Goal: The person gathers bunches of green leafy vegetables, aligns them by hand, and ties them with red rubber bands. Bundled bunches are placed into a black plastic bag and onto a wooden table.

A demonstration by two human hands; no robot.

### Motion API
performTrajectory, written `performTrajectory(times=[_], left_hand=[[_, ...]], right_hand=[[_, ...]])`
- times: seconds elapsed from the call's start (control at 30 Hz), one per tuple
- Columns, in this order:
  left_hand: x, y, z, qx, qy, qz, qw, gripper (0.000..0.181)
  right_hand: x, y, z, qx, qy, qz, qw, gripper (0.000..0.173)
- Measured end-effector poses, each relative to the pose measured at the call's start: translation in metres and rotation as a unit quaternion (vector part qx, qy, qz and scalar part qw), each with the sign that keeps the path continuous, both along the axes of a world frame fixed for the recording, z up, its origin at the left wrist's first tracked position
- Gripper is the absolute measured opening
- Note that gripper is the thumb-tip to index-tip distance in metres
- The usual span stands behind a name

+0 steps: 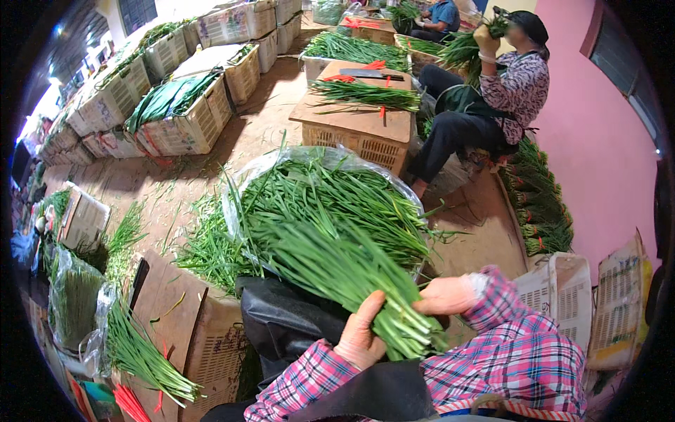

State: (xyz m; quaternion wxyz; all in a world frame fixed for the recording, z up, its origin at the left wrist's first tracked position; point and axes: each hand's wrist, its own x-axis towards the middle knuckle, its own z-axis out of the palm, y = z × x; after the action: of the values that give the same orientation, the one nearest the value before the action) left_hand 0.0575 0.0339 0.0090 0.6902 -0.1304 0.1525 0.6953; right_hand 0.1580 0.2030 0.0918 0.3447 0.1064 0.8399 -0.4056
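Note:
A thick bunch of garlic chives (343, 269) lies aslant over my lap, pale stem ends toward me and green leaves pointing away. My left hand (361, 332) grips its stem end from the left, thumb on top. From the right, my right hand (448, 294) holds the same stems, some of its fingers hidden. Beneath the leaf tips is a heap of loose chives (321, 195) in a container lined with clear plastic (229, 205). A black apron (295, 311) covers my lap.
At left, a smaller chive bundle (147, 353) and red ties (129, 403) lie on a wooden board (163, 300) over a crate. Ahead, a cleaver (364, 73) rests on another board (306, 112). A co-worker (514, 95) sits at right. Filled crates (184, 126) stand beyond.

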Motion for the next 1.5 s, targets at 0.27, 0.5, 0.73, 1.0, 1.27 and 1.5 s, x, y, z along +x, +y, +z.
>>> performTrajectory(times=[0.27, 0.5, 0.73, 1.0, 1.27, 1.5], left_hand=[[0.022, 0.034, 0.077, 0.214, 0.102, -0.035, 0.971, 0.038], [-0.034, 0.02, -0.052, 0.176, -0.134, -0.079, 0.972, 0.044], [-0.044, 0.008, -0.047, 0.067, 0.081, 0.007, 0.994, 0.035], [-0.021, 0.032, 0.014, 0.161, 0.374, 0.043, 0.912, 0.069], [-0.024, 0.032, -0.011, 0.099, 0.444, 0.079, 0.887, 0.074], [-0.034, 0.012, -0.044, 0.029, 0.164, 0.077, 0.983, 0.028]], right_hand=[[0.07, 0.024, 0.058, -0.097, 0.196, -0.098, 0.971, 0.03], [-0.002, -0.013, -0.079, -0.371, -0.036, -0.327, 0.868, 0.042], [-0.026, -0.036, -0.11, -0.477, -0.069, -0.34, 0.807, 0.046], [0.021, 0.054, -0.097, -0.114, 0.267, 0.169, 0.942, 0.041], [0.005, 0.061, -0.13, -0.182, 0.301, -0.28, 0.893, 0.06], [-0.091, -0.009, -0.135, -0.217, 0.313, -0.379, 0.844, 0.074]])
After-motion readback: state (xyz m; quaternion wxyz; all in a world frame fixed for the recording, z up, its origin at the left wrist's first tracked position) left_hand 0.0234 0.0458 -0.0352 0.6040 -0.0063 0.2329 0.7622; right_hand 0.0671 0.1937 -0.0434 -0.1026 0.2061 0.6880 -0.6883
